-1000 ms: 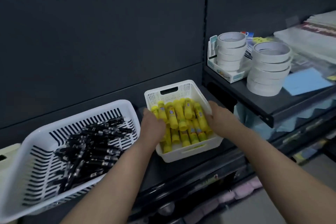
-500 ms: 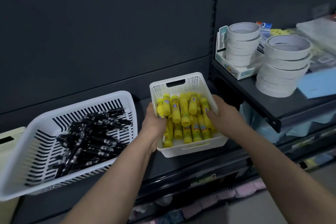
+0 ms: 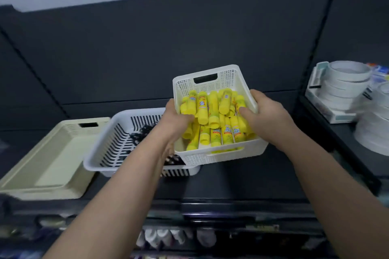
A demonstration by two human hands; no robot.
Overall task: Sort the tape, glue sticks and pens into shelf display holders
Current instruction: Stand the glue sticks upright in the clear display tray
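A small white perforated basket (image 3: 212, 82) full of yellow glue sticks (image 3: 212, 111) is held up above the dark shelf, its front tipped down towards me. My left hand (image 3: 175, 121) grips its left wall and my right hand (image 3: 265, 114) grips its right wall, thumbs inside among the glue sticks. Left of it, a larger white slotted basket (image 3: 111, 143) with black pens (image 3: 143, 132) sits on the shelf, partly hidden by my left arm. White tape rolls (image 3: 347, 82) are stacked on the right-hand shelf.
An empty cream tray (image 3: 52, 164) lies at the far left of the dark shelf (image 3: 242, 181). A second stack of tape rolls (image 3: 372, 130) stands at the right edge. A dark back panel rises behind. Lower shelves with small goods show below.
Both hands have lifted the glue-stick basket off the shelf and tilted it. The view has swung left, bringing the cream tray into sight.
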